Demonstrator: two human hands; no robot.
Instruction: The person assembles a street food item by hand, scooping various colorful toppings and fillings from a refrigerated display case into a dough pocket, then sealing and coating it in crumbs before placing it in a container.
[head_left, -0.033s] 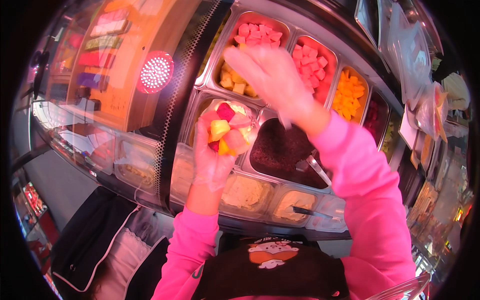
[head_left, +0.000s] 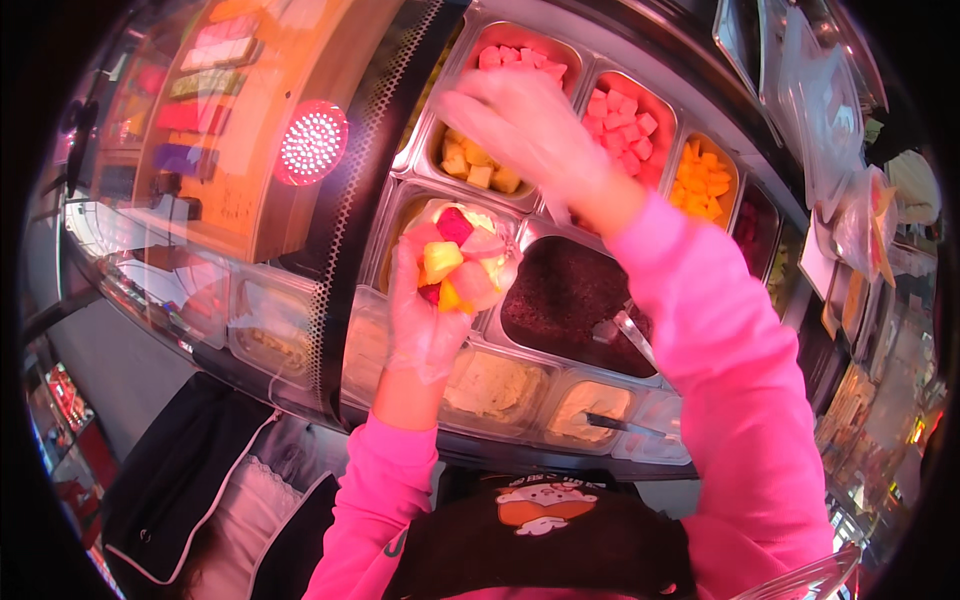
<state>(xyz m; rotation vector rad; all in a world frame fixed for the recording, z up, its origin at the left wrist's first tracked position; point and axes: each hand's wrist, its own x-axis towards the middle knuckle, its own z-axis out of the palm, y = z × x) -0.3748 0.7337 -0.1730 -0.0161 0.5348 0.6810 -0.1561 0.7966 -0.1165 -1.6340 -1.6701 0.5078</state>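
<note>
The left hand, in a thin see-through plastic glove, holds a clear cup heaped with red, yellow and pale pink fruit pieces; its fingers are wrapped around the cup's side, and the fruit faces up toward the camera. The cup is held over the left side of a row of metal pans, just beside a rectangular metal pan of dark purple-brown filling, in which a metal spoon leans toward the right. The right hand, blurred, reaches from the right above a metal pan of pale yellow cubes, its fingers pointing left and close together; whether they hold anything cannot be told. Beyond it sits a metal pan of pink cubes, with a second metal pan of pink cubes to the right and a metal pan of orange-yellow pieces farther right. Nearer the body are a clear tub of cream-coloured spread and a smaller tub of beige paste with a dark-handled utensil in it. Both forearms wear bright pink sleeves, with a black apron between them.
</note>
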